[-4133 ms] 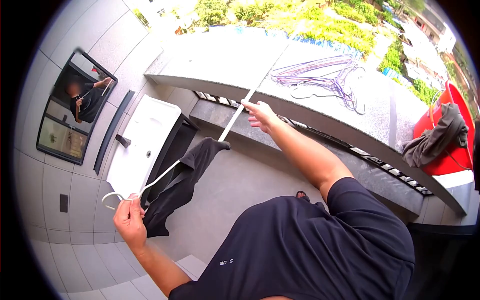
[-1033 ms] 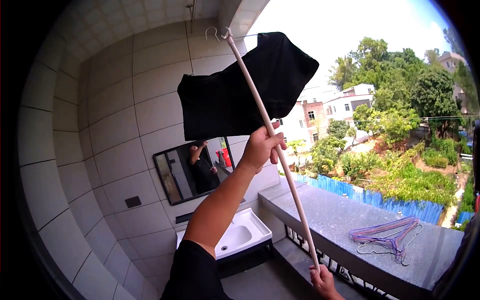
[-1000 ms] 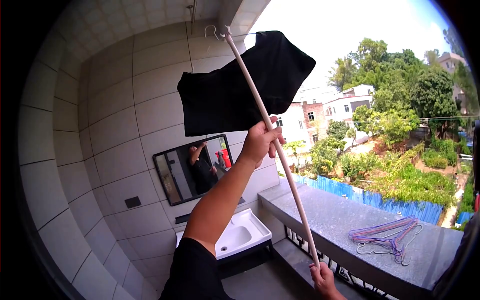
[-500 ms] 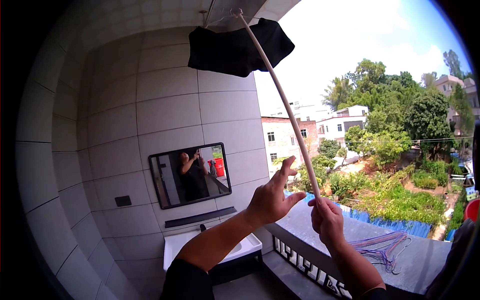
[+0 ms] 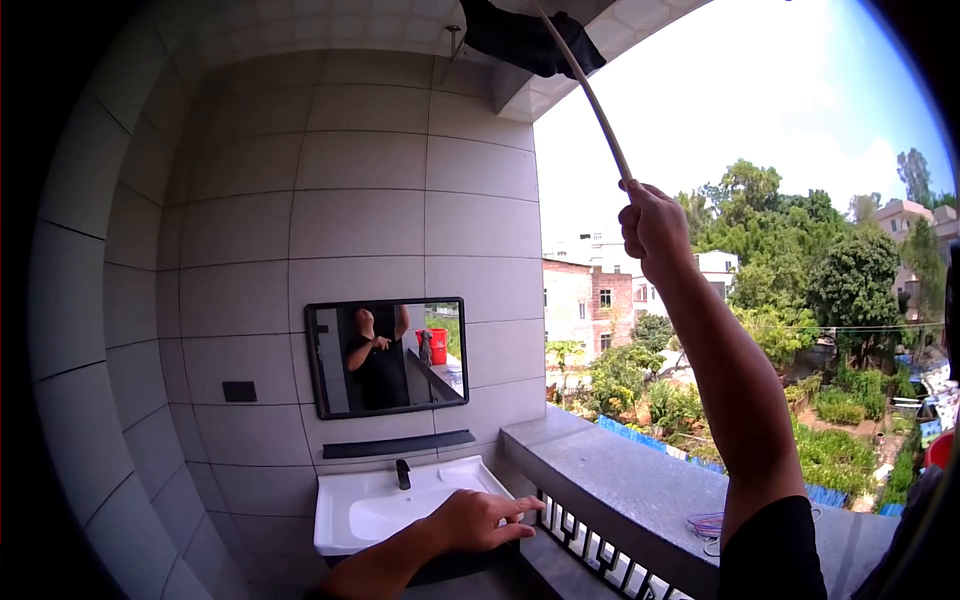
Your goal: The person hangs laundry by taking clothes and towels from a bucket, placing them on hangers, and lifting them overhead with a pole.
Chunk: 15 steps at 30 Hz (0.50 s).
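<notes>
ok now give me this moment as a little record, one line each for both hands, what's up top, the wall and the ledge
right hand: raised, closed around the pale pole
left hand: low, in front of the sink, holding nothing visible
up top: black cloth behind the pole, partly cut off by the picture edge
wall: black-framed mirror above a dark shelf
ledge: hangers, mostly hidden by the right arm
</notes>
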Each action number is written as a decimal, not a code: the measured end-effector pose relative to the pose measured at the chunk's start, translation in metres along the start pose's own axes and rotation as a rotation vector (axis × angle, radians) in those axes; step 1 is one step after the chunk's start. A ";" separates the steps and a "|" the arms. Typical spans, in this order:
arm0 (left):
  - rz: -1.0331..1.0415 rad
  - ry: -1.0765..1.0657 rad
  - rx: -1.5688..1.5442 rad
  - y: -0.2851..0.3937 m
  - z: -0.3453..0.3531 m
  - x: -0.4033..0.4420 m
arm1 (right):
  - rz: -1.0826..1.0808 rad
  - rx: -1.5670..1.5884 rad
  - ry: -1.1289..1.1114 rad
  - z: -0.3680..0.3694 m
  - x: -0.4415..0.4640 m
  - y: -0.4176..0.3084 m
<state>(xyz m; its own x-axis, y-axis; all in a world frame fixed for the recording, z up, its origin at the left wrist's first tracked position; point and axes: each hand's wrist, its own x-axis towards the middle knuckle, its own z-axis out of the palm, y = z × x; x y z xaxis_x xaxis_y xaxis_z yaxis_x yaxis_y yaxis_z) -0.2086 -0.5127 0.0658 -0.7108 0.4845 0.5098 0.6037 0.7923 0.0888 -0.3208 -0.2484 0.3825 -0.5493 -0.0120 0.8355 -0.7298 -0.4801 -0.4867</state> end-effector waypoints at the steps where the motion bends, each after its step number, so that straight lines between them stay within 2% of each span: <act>1: -0.036 -0.054 -0.024 -0.002 -0.002 -0.008 | -0.008 -0.014 0.030 0.014 0.007 -0.006; 4: -0.038 -0.095 -0.220 -0.023 0.005 -0.035 | -0.038 -0.053 0.079 0.050 0.034 -0.015; 10: -0.080 -0.151 -0.322 -0.068 0.019 -0.082 | -0.053 -0.097 0.086 0.097 0.071 -0.020; 15: -0.257 -0.211 -0.363 -0.096 0.014 -0.119 | -0.120 -0.203 0.134 0.123 0.113 -0.022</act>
<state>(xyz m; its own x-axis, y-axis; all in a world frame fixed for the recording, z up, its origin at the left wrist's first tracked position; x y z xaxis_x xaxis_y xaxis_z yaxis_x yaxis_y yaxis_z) -0.1867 -0.6411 -0.0154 -0.8883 0.3842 0.2515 0.4591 0.7341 0.5003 -0.3169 -0.3470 0.5189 -0.4930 0.1575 0.8557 -0.8523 -0.2851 -0.4386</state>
